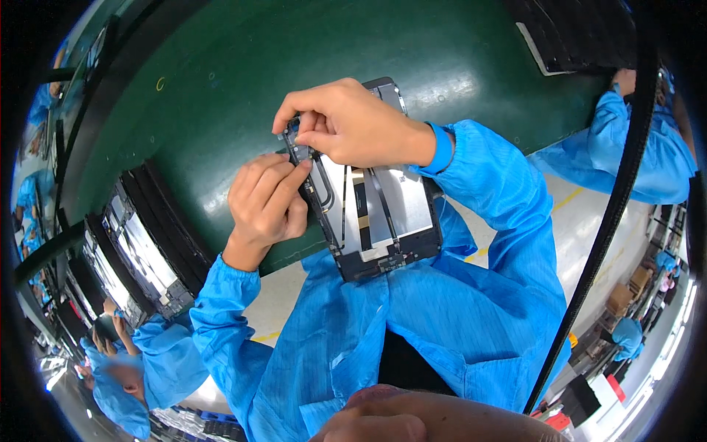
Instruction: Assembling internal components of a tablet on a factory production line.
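Note:
An opened tablet (414, 205) lies tilted at the near edge of the green table, its silvery inner plate, black frame and dark ribbon cables exposed. My left hand (264, 197) is closed at the tablet's left edge, its fingertips touching the frame near the upper left corner. Over that same corner bends my right hand (362, 127), thumb and index finger pinched together above the small parts there. Whatever lies between those fingertips is too small to make out. A blue band (441, 149) circles my right wrist.
Black trays (158, 214) bearing opened tablets stand on the green table (221, 96) at left. A yellow ring (160, 84) lies farther back. Black sheets (582, 33) are stacked at the far right. Co-workers in blue sit at lower left (169, 361) and right (637, 162).

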Motion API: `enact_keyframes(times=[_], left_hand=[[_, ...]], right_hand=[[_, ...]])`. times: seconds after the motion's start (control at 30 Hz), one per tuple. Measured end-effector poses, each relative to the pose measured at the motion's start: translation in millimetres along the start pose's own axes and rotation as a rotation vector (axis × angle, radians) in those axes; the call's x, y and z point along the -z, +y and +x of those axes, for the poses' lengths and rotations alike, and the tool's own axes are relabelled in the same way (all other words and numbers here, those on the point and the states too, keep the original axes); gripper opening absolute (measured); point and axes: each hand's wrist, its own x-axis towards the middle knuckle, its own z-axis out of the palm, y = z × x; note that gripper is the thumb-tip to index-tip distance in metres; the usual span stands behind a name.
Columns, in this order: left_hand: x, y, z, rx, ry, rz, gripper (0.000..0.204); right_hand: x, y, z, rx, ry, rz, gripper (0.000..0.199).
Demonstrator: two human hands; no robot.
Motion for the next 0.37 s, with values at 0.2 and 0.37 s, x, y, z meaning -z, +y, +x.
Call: enact_keyframes(times=[0.2,0.37], left_hand=[[-1.6,0.5,2.2,0.121,0.024,-0.127,0.038],[1.9,3.1,-0.9,0.144,0.039,-0.099,0.041]], right_hand=[[-12.8,16.8,9.3,0.268,0.065,-0.225,0.032],[-10.3,9.9,14.4,0.361,-0.023,-0.421,0.033]])
